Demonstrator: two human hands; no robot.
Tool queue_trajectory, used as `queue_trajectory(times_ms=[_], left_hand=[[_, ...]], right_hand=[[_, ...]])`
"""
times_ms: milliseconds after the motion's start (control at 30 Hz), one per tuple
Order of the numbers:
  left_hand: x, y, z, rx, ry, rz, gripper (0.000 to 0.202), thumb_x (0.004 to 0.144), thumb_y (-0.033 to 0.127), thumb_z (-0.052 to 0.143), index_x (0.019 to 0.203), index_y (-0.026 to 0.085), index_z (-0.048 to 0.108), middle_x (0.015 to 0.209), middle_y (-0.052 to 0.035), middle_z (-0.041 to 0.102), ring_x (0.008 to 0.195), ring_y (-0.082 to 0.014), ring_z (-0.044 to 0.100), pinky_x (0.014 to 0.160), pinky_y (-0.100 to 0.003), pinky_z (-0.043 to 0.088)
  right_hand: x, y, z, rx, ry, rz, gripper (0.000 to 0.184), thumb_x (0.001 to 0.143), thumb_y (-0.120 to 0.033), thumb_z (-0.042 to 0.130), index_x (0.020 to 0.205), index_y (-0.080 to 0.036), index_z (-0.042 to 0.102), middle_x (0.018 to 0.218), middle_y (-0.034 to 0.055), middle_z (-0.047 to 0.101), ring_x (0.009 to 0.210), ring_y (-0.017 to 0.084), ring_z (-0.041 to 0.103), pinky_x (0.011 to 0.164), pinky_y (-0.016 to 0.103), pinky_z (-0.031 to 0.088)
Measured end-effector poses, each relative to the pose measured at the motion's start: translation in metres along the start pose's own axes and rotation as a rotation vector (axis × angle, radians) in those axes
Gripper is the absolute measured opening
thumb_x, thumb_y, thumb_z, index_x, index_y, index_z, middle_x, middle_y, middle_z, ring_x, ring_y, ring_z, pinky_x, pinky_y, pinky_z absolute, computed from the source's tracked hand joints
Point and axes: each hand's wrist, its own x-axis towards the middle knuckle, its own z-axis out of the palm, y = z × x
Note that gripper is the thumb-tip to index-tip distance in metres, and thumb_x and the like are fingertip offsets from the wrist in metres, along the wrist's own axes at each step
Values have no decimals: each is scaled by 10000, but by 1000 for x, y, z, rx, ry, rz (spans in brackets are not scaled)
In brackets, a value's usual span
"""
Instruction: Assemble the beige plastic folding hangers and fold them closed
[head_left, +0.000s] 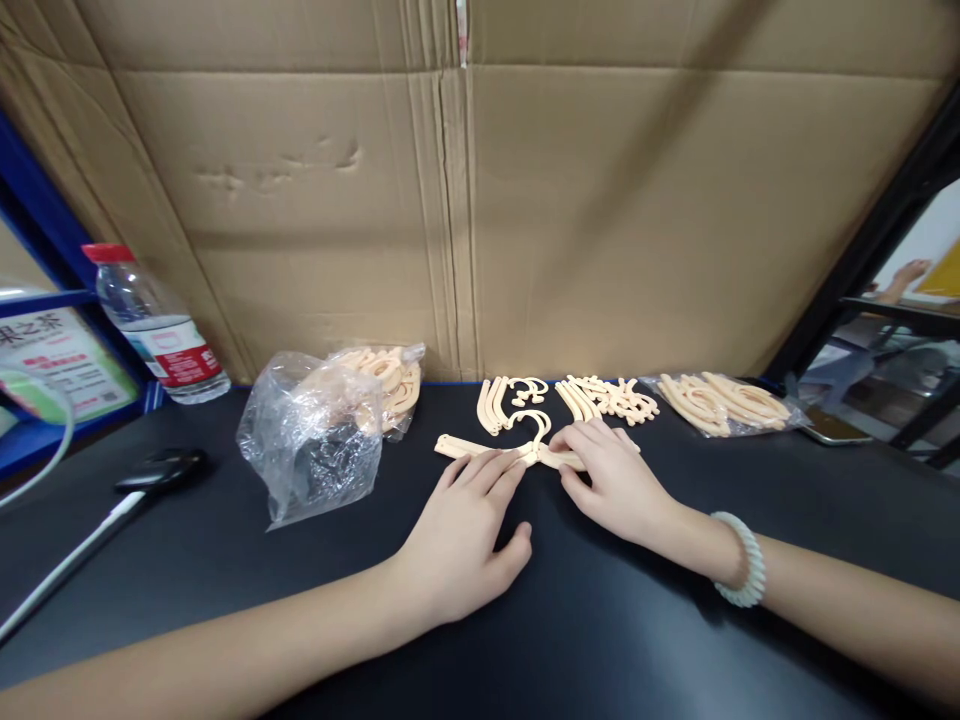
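Pale hanger is lying on black tabletop, twelve o'clock from both hands, two arms and hook meeting at middle, apparently assembled. Left hand is laying extended fingers over its left arm, thumb apart; right hand is bending fingers over right arm, grip or mere touch impossible to tell. Loose strips at eleven o'clock, small pieces near two are awaiting joining. Hands are hiding much of hanger; crumpled bag at nine is blurring its contents; dark flat object near three is showing only partly.
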Motion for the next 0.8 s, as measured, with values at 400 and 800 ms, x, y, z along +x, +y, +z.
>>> queue_trajectory(times_ms=[400, 800], left_hand=[[0, -3, 2, -77, 31, 8, 558, 851, 276, 527, 1384, 123, 473, 1495, -173, 405, 1375, -332, 369, 1120, -563, 314], [-1, -2, 2, -134, 114, 99, 421, 831, 196, 537, 1249, 160, 568, 1396, -143, 494, 1305, -304, 439, 1110, -534, 339]], right_hand=[[0, 3, 1, -64, 30, 3, 198, 846, -106, 459, 961, -206, 585, 980, 51, 644, 959, 242, 544, 793, 378, 362], [0, -4, -5, 31, 73, -193, 182, 851, -102, 471, 985, -191, 556, 984, 81, 618, 951, 245, 528, 814, 389, 390]])
